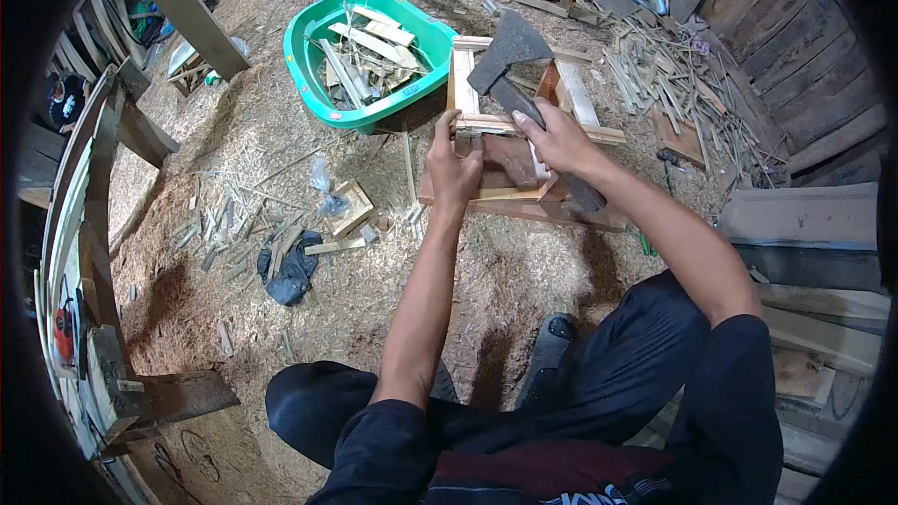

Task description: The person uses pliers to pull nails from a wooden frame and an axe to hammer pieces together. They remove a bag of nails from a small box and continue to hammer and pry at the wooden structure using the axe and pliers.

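My right hand (pixel 563 138) is closed around the wooden handle of a hatchet (pixel 513 45). The dark, broad hatchet head points up and away from me, and the handle's lower end (pixel 587 194) sticks out below my hand. My left hand (pixel 453 165) grips the left end of a light wooden strip (pixel 500 123), which runs crosswise under the hatchet handle. Below and behind the strip is a wooden frame (pixel 576 93) with pale side pieces and a reddish-brown board (pixel 510 161). My right palm and part of the strip's middle are hidden.
A green plastic tub (pixel 301 65) with wood offcuts stands ahead on the left. Shavings cover the ground (pixel 374 355). A dark plastic bag (pixel 290 271) and a small wooden box (pixel 351 213) lie to the left. Scrap sticks (pixel 669 75) pile up by the plank wall (pixel 795 28).
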The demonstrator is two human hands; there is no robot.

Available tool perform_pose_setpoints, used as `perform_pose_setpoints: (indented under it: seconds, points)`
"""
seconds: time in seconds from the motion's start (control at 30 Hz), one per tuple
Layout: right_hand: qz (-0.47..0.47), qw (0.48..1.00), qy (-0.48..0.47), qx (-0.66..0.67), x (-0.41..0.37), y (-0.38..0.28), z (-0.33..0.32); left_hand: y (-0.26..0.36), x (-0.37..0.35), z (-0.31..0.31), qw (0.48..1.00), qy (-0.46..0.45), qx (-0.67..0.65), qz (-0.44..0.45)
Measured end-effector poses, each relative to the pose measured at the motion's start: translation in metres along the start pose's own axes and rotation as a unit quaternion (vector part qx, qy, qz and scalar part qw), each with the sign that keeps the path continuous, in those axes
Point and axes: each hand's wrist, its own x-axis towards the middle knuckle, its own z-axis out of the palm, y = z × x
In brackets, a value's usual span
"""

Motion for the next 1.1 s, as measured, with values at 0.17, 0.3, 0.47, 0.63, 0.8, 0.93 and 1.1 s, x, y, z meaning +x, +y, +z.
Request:
perform_pose_setpoints:
  seconds: [0.17,0.3,0.47,0.63,0.8,0.93,1.1]
  points:
    - [0.023,1.000,-0.009,-0.009,0.000,-0.004,-0.002,0.001,-0.004,0.002,0.999,0.018,0.027,0.041]
    - [0.007,1.000,-0.004,-0.005,-0.003,-0.007,-0.002,0.004,-0.008,0.003,0.999,0.020,0.021,0.034]
    - [-0.130,0.987,0.077,-0.052,-0.009,-0.013,-0.006,0.003,-0.008,0.003,0.998,0.038,0.022,0.050]
    - [-0.018,0.994,-0.067,-0.085,-0.020,-0.052,-0.034,0.002,-0.011,0.008,0.998,0.046,0.026,0.041]
    - [0.003,0.994,-0.083,-0.075,-0.014,-0.059,-0.035,-0.001,-0.011,0.011,0.994,0.070,0.035,0.070]
    - [-0.045,0.995,-0.033,-0.084,-0.015,-0.055,-0.028,0.001,-0.012,0.007,0.999,0.029,0.021,0.032]
    - [-0.043,0.990,-0.077,-0.109,-0.017,-0.051,-0.032,0.002,-0.013,0.010,0.997,0.048,0.033,0.050]
